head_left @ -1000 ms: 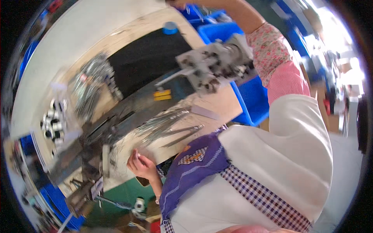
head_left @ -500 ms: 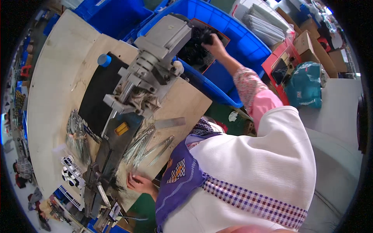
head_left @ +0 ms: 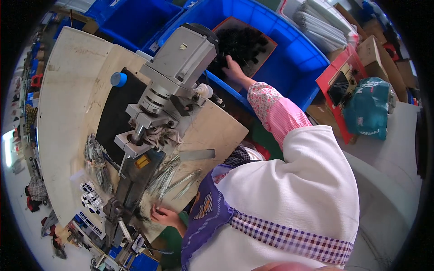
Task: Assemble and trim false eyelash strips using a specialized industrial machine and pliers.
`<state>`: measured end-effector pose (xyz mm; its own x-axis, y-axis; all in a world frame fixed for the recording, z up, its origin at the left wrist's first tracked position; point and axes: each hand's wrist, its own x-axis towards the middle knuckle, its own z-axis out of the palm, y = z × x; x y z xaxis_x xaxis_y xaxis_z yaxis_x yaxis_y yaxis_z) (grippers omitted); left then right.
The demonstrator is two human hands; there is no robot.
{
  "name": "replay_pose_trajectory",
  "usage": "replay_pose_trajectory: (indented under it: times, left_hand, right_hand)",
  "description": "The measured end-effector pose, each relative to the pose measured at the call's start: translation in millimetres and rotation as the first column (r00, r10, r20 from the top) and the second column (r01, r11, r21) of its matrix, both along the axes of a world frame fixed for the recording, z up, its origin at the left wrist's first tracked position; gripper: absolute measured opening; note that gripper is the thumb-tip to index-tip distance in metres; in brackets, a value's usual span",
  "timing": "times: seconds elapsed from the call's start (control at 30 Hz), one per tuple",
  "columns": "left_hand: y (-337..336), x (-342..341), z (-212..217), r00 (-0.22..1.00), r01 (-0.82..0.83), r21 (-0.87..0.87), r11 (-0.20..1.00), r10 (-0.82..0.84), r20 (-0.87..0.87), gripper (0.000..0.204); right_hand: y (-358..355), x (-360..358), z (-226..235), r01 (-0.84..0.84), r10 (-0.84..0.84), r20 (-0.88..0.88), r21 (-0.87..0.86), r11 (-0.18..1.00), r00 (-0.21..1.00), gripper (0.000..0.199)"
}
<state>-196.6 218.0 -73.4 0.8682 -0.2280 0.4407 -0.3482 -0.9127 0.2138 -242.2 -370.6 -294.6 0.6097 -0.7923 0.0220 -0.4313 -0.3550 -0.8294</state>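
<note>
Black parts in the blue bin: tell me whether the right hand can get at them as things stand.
Probably yes. The right hand lies on the black parts in the open blue bin. Nothing covers them, and the grey machine stands beside the arm, not across it.

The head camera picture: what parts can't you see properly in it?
- Right hand, head view: fingers sink among the small black parts in the blue bin; its grip cannot be told.
- Left hand: the fingers blend into dark clutter at the machine base.
- Metal pieces on the wooden table: too small to identify.
- Picture rim: bent and dark.
</note>
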Motion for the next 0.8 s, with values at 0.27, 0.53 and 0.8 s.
replay_pose_trajectory:
  times: [0.27,0.53,0.8]
  left_hand:
    - [-4.6,0.1,3.9,1.000,0.014,0.062,0.998,-0.014,0.007,0.018]
    - [-5.0,-1.3,-0.6,1.000,-0.012,0.018,1.000,0.013,-0.009,0.021]
    - [-2.3,-4.4,-0.3,0.999,-0.033,0.046,0.998,0.034,-0.002,0.022]
  right_hand:
    - [15.7,3.9,14.3,0.114,-0.114,0.009,-0.001,0.993,0.993,0.052]
    - [25.3,-20.1,29.5,-0.104,0.186,-0.564,0.176,0.979,0.804,0.048]
    - [6.5,14.8,20.1,-0.208,0.390,-0.638,0.344,0.916,0.664,0.045]
